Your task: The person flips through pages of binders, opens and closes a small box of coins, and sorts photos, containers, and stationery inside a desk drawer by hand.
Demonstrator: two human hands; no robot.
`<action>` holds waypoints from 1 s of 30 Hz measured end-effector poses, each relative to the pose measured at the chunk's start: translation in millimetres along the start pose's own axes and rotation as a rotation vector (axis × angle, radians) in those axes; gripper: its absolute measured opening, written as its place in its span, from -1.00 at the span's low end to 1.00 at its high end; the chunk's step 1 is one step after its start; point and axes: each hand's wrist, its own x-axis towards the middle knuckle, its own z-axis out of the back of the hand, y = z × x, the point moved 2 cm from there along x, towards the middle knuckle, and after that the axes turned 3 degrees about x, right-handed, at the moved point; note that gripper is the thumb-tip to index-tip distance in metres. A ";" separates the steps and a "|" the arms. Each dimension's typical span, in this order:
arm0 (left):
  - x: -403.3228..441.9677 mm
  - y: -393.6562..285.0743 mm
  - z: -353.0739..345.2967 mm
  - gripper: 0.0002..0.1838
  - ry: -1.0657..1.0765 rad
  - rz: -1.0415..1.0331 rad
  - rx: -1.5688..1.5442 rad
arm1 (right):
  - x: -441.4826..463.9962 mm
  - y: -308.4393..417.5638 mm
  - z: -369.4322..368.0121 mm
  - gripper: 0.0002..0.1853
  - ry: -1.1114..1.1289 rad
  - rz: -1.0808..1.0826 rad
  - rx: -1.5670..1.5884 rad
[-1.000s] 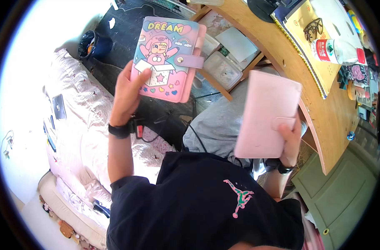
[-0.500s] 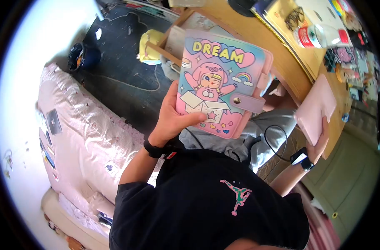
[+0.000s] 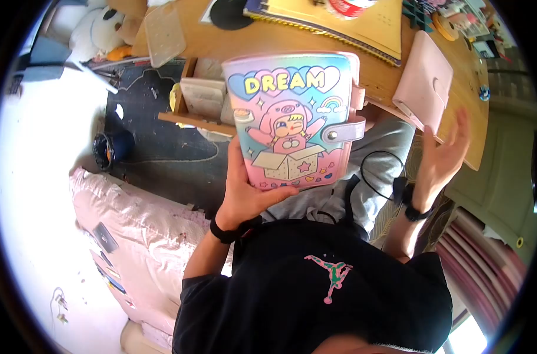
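My left hand (image 3: pixel 248 192) grips the lower left edge of a colourful notebook (image 3: pixel 286 121), its thumb across the bottom. The cover reads DREAM above a cartoon figure in a box, and a lilac strap with a snap closes the right side. A plain pink notebook (image 3: pixel 425 82) lies at the desk's front edge on the right, its strap closed. Just below it is my right hand (image 3: pixel 445 156), apart from the notebook, with its fingers spread and nothing in them.
The wooden desk (image 3: pixel 463 112) holds a yellow spiral pad (image 3: pixel 339 26), a clear plastic lid (image 3: pixel 164 35) and small items at the right. An open drawer (image 3: pixel 201 121) juts out at the left. A bin (image 3: pixel 112 147) stands on the floor near the pink-covered bed (image 3: pixel 150 236).
The plain pink notebook has gone from my right hand onto the desk, and that hand has opened. The view has shifted, and the DREAM notebook stays in my left hand.
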 end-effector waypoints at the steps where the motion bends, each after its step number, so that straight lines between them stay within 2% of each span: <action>1: 0.1 -2.0 -3.5 0.21 -0.023 -0.029 0.067 | -3.5 17.1 -6.0 -0.21 0.093 0.027 0.099; 3: -2.7 -5.8 -6.3 0.18 -0.019 -0.010 0.070 | -17.7 51.4 -21.0 -0.10 0.436 -0.018 0.307; 5: -3.5 -2.5 -7.1 0.16 -0.018 -0.106 0.432 | -27.9 65.4 -36.0 0.01 0.623 -0.151 0.364; 7: -3.4 -0.8 -18.9 0.20 0.032 -0.122 0.502 | -33.8 62.0 -50.1 0.03 0.637 -0.376 0.391; 9: -2.0 -4.9 -23.5 0.25 0.021 -0.127 0.383 | -32.4 54.0 -61.9 -0.04 0.600 -0.256 0.420; 11: 1.5 -4.8 -23.8 0.27 0.013 -0.128 0.333 | -27.0 60.3 -63.6 -0.07 0.652 -0.305 0.354; 13: 1.7 -4.0 -21.1 0.39 0.027 -0.200 0.449 | -27.9 57.5 -67.7 -0.09 0.721 -0.356 0.299; 15: 4.0 -5.5 -22.9 0.45 0.060 -0.244 0.499 | -31.4 49.6 -73.1 -0.09 0.628 -0.041 0.175; 18: -1.0 -1.6 -17.4 0.54 0.084 -0.277 0.589 | -33.3 45.0 -72.8 -0.08 0.708 -0.013 0.156; 22: -4.1 -5.4 -12.1 0.56 0.087 -0.307 0.688 | -21.8 44.7 -67.3 -0.07 0.842 -0.069 0.239; 27: -4.9 5.8 1.7 0.57 0.036 -0.270 0.809 | -21.1 43.9 -69.0 -0.06 0.850 -0.162 0.323; 30: -1.7 3.8 5.2 0.58 0.079 -0.275 0.881 | -22.2 41.1 -69.3 -0.07 0.854 -0.167 0.316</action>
